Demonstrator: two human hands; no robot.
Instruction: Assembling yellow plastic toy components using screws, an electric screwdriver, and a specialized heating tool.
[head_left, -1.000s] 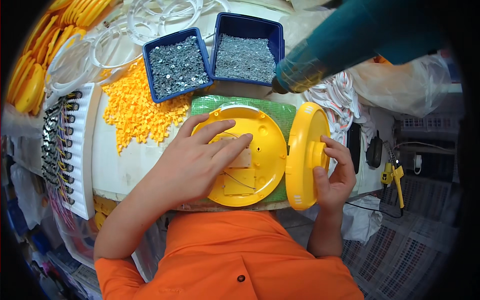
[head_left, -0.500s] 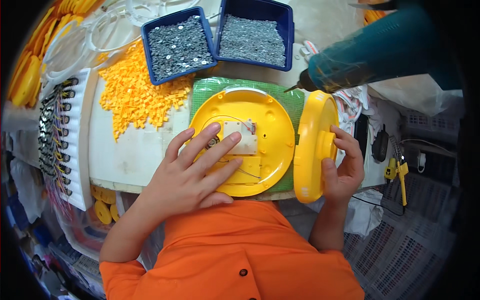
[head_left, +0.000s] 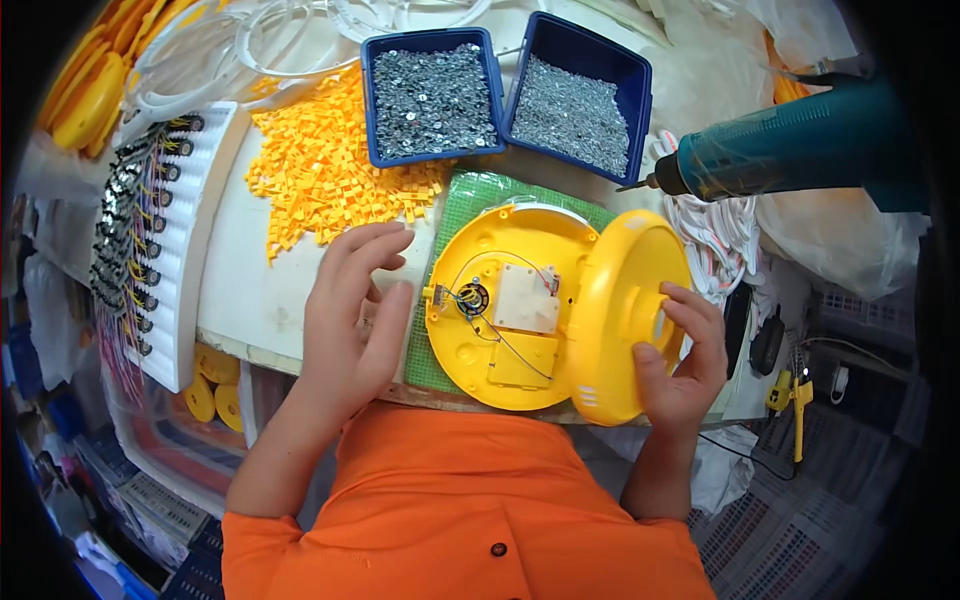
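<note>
A round yellow housing [head_left: 455, 345] lies with its inside up on a green mat [head_left: 424, 355]. Inside it are a white boxy module [head_left: 527, 298], a small round dark part [head_left: 472, 298] with thin wires, and a yellow rectangular compartment [head_left: 523, 360]. My right hand [head_left: 690, 355] grips a second round yellow shell [head_left: 610, 320] by its raised central hub. This shell is tilted and overlaps the housing's right side, hiding part of it. To the left of the housing, my left hand [head_left: 355, 320] is raised with fingers apart, touching nothing.
Two blue bins [head_left: 437, 157] of small metal parts stand behind the mat, left of a teal power screwdriver [head_left: 790, 140] pointing inward. Small yellow pieces [head_left: 335, 160] form a pile at back left. A white foam tray [head_left: 205, 220] carries wired round parts.
My left hand has lifted off the housing and moved left, uncovering the round part and wires. My right hand has brought the shell leftward over the housing's edge. The whole view has shifted slightly.
</note>
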